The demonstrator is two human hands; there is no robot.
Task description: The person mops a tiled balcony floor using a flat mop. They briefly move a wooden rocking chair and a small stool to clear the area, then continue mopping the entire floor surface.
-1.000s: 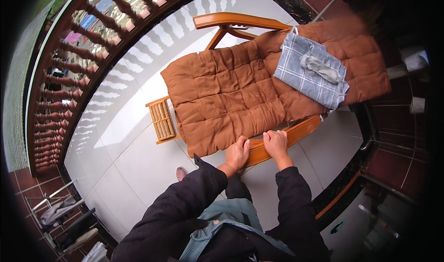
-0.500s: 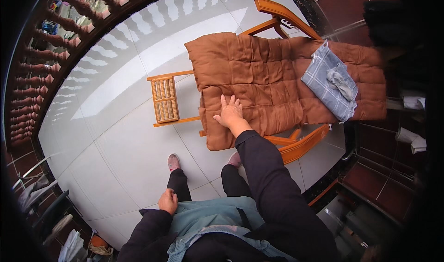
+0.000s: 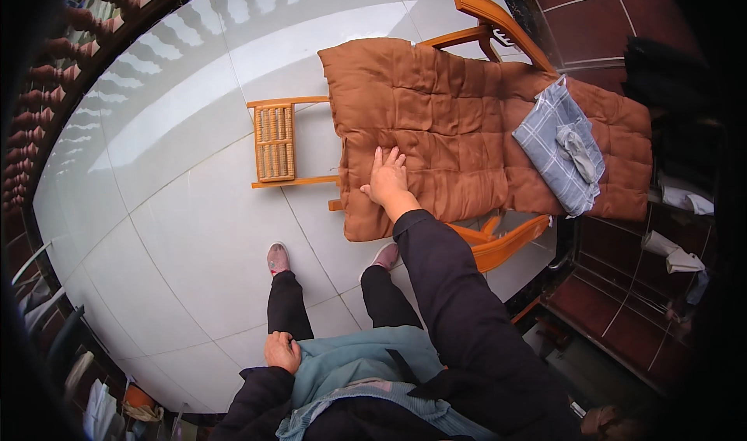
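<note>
A brown quilted cushion (image 3: 443, 99) covers a wooden reclining chair (image 3: 510, 243). My right hand (image 3: 387, 183) lies palm down on the cushion near its left end, with the fingers spread. My left hand (image 3: 282, 352) is curled closed beside the teal apron (image 3: 342, 355) at my waist; what its fingers hold, if anything, is hidden. Toward the right part of the cushion rests a folded grey-blue checked cloth (image 3: 545, 134). A small crumpled pale cloth (image 3: 574, 152) lies on top of it.
The chair's footrest with beaded rollers (image 3: 275, 141) extends left over white floor tiles (image 3: 187, 246). A baluster railing (image 3: 47, 99) runs along the upper left. Dark red tiled steps (image 3: 622, 285) are at the right, and assorted items, including an orange object (image 3: 138, 397), at the lower left.
The view has shifted slightly. My right hand stays spread on the cushion with little movement across it. My left hand remains curled by the apron.
</note>
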